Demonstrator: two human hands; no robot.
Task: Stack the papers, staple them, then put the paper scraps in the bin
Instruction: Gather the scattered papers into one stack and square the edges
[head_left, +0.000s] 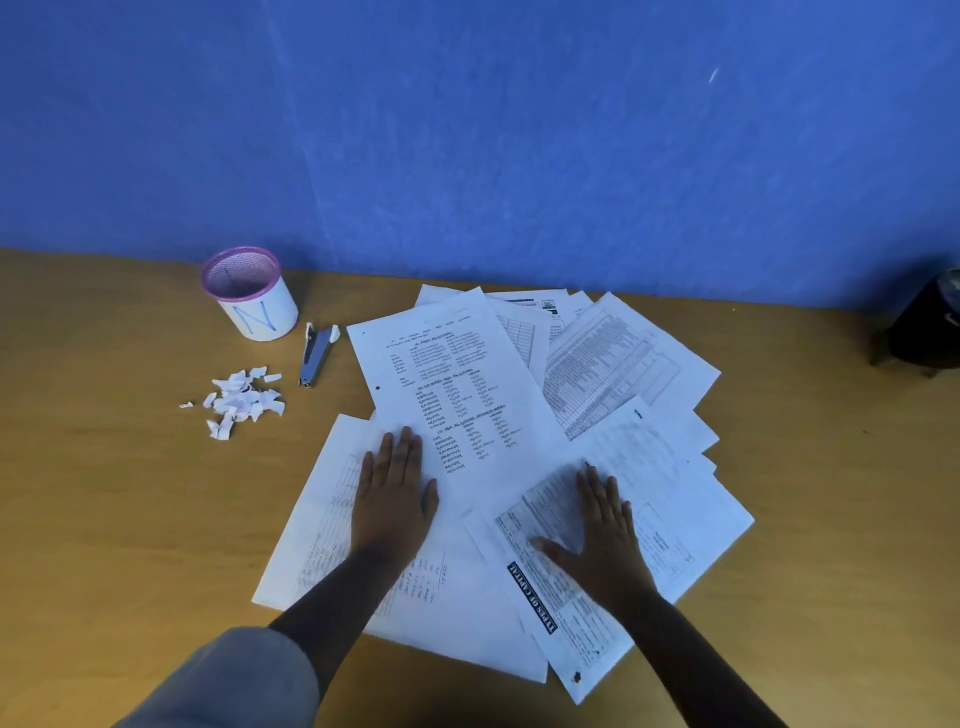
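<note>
A: Where are the hands?
B: Left hand (393, 496) and right hand (602, 535) lie flat, fingers straight, on scattered papers (467, 395).
A: Else?
B: Far left: stapler (316, 354), paper scraps (240, 400), bin (250, 293).

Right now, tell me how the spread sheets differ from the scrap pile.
The sheets are whole, printed pages fanned and overlapping; the scrap pile is small torn blank bits heaped loosely. The left hand and right hand press flat on the sheets; nothing touches the scrap pile. Both are white paper lying on the table.
</note>
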